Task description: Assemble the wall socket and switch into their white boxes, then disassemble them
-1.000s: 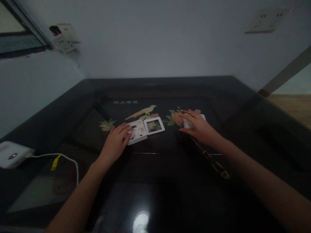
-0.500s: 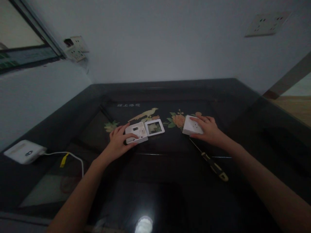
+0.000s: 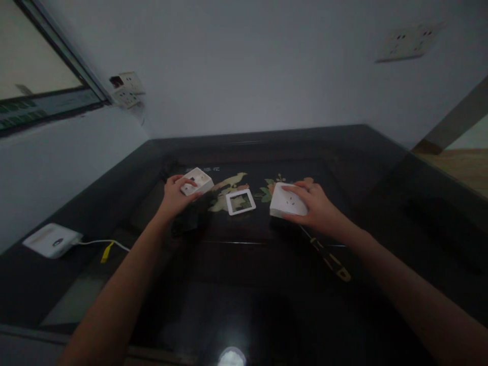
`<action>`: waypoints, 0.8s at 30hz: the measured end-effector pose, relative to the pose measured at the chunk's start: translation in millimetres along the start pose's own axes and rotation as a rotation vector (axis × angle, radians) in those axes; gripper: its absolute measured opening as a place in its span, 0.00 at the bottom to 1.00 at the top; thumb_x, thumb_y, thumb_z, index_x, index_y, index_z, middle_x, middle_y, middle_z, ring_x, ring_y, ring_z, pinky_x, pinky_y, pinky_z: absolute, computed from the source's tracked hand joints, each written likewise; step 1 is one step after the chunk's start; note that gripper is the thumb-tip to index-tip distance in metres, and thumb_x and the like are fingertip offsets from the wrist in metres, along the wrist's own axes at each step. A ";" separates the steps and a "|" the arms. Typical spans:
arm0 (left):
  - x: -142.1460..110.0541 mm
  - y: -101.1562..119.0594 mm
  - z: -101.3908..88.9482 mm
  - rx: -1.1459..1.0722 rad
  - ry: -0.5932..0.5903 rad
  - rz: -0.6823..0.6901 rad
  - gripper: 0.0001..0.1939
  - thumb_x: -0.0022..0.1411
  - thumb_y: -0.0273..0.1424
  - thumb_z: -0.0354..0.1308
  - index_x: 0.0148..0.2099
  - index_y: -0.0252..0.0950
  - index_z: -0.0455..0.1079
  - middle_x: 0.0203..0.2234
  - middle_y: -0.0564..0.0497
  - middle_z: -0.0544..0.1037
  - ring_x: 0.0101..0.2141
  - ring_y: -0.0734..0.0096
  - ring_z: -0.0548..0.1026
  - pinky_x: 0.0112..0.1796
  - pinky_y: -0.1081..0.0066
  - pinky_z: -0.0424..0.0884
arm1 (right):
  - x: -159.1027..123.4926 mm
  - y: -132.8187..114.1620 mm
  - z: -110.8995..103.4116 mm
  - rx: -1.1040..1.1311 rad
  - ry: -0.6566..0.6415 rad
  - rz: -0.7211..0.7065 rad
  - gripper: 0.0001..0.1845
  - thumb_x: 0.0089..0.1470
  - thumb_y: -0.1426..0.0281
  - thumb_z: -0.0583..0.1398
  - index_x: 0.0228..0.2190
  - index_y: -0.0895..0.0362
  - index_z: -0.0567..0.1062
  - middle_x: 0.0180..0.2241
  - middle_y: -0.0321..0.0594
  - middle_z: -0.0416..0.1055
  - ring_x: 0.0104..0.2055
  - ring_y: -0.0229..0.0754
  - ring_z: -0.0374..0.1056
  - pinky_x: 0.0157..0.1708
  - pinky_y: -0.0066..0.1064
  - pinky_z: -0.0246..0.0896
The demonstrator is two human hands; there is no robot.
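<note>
My left hand [image 3: 176, 195] grips a white square back box [image 3: 198, 181] by its near side, its hollow side facing up, raised over the dark table. My right hand [image 3: 310, 203] is closed around a white wall socket [image 3: 290, 201], thumb and fingers on opposite edges, with its slotted face up. Between the hands, a white square frame [image 3: 241, 202] with an open middle lies flat on the table. A screwdriver [image 3: 331, 260] with a dark and yellowish handle lies just in front of my right hand; its tip is hidden by the socket.
The glossy dark table [image 3: 236, 284] bears a bird and flower pattern. At left stands a white device [image 3: 51, 240] with a white cable [image 3: 95, 242] and yellow tag. Wall sockets [image 3: 127, 91] sit at the back left, and a double wall socket [image 3: 407, 43] at the right.
My left hand has lifted the back box up and to the left, away from the frame. My right hand has moved the socket a little to the left, toward the frame.
</note>
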State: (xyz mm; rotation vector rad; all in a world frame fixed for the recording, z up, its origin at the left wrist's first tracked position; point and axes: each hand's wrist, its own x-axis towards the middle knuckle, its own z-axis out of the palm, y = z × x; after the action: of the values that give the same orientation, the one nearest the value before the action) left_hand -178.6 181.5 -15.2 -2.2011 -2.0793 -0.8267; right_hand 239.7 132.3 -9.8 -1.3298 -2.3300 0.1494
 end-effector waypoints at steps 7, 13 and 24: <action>26.2 -20.9 35.5 0.106 -0.042 -0.034 0.17 0.67 0.35 0.58 0.56 0.35 0.67 0.53 0.43 0.71 0.49 0.58 0.74 0.48 0.52 0.73 | -13.5 -54.8 11.6 0.091 -0.189 -0.139 0.40 0.44 0.62 0.70 0.58 0.55 0.69 0.56 0.55 0.66 0.59 0.60 0.59 0.56 0.53 0.61; 27.8 -28.2 36.1 0.128 -0.121 0.000 0.17 0.67 0.35 0.58 0.56 0.35 0.67 0.52 0.43 0.72 0.48 0.58 0.74 0.47 0.54 0.74 | -16.9 -60.1 12.1 0.105 -0.249 -0.123 0.42 0.42 0.65 0.71 0.59 0.56 0.69 0.58 0.57 0.65 0.61 0.62 0.57 0.57 0.55 0.59; 21.5 -26.9 21.8 0.036 -0.202 0.057 0.21 0.58 0.37 0.67 0.52 0.37 0.72 0.57 0.43 0.66 0.59 0.51 0.64 0.56 0.53 0.67 | -19.2 -58.0 17.1 0.142 -0.308 -0.102 0.46 0.44 0.64 0.71 0.63 0.50 0.63 0.61 0.54 0.60 0.63 0.62 0.55 0.57 0.57 0.59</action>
State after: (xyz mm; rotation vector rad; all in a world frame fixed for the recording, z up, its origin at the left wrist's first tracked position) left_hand -195.9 212.4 -35.3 -2.4023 -2.0826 -0.5801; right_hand 194.8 87.6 -13.5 -1.1849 -2.5777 0.5104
